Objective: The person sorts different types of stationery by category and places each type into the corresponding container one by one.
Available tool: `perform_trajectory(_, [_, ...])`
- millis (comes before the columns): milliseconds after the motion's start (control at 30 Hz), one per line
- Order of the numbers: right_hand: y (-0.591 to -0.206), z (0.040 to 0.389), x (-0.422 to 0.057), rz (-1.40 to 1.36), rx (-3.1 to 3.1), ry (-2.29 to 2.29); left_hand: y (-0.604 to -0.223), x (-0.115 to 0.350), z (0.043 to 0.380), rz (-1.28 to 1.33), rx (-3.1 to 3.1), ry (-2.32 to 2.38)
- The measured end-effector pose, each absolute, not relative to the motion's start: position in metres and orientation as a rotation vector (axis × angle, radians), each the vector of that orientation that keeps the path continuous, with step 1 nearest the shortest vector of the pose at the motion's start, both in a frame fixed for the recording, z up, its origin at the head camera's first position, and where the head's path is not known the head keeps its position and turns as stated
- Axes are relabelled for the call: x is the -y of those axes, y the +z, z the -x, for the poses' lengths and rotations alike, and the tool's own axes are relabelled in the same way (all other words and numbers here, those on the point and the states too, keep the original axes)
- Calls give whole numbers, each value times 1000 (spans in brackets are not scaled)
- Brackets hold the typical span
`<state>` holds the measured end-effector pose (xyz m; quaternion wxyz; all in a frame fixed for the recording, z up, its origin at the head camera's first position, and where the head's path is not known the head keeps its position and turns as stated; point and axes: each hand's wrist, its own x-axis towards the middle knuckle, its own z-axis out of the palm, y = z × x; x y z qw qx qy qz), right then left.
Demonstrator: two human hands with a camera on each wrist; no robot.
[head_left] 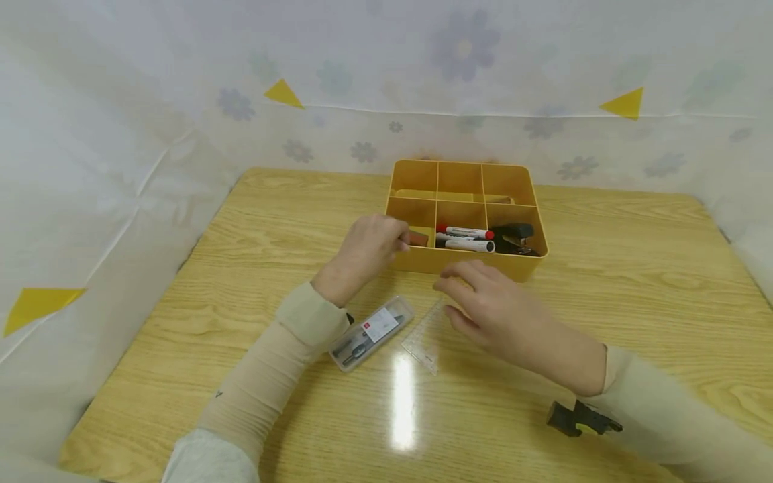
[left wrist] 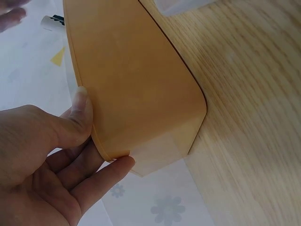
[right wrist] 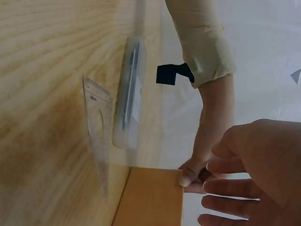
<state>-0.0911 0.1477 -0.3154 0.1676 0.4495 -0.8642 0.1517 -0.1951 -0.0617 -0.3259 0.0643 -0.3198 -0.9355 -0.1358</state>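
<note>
My left hand (head_left: 370, 247) grips the front left corner of a yellow divided desk organizer (head_left: 468, 261). In the left wrist view, its thumb lies on the rim and the fingers curl round the corner. My right hand (head_left: 492, 305) hovers in front of the organizer, fingers loosely bent and holding nothing. Below it on the table lies a clear triangular set square (head_left: 424, 343), partly hidden by the hand. Just left of that is a clear case with a drawing compass (head_left: 371, 333) inside, near my left wrist.
Red and black markers (head_left: 468, 233) lie in the organizer's front middle compartment, a black stapler (head_left: 513, 235) in the front right one. A small brown block (head_left: 418, 238) sits in the front left one. The wooden table (head_left: 290, 221) is bordered by white flowered sheeting (head_left: 362, 80) behind.
</note>
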Motion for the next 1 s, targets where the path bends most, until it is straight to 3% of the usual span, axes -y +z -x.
perform_trajectory(500, [-378,94,-144,-1319,2741,407,-327,61,197,959,2821,-379])
perform_trajectory(1000, [-385,98,-153,-1395,2711,475,-326,61,196,941,2855,-404])
